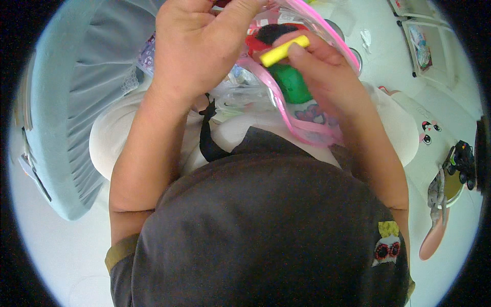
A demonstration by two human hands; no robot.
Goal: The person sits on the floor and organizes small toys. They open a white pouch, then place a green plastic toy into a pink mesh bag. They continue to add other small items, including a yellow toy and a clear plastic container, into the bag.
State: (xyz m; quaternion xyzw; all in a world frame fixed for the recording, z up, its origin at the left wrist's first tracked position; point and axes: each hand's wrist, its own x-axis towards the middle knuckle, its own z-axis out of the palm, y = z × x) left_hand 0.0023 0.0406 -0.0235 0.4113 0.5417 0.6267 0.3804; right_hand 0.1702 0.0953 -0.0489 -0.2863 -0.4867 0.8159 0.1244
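My right hand (327,71) pinches a short yellow stick (284,50), like a thick chalk or clay stick, between thumb and fingers. It is held over the mouth of a clear plastic pouch (286,118) with pink trim. Inside the pouch a round green thing (291,84) and red and black things (276,34) show. My left hand (204,46) is curled beside the pouch's far left, its fingers partly cut off by the upper edge. A bit of dark red shows at those fingers, but what they grip cannot be made out.
A pale blue, fabric-skirted piece of furniture (56,128) stands at my left. White drawers or bins (427,46) are at the far right. Nearer on the right are a white thing with a cartoon face (429,132), a black toy vehicle (463,165) and a pink slipper-like shape (433,240).
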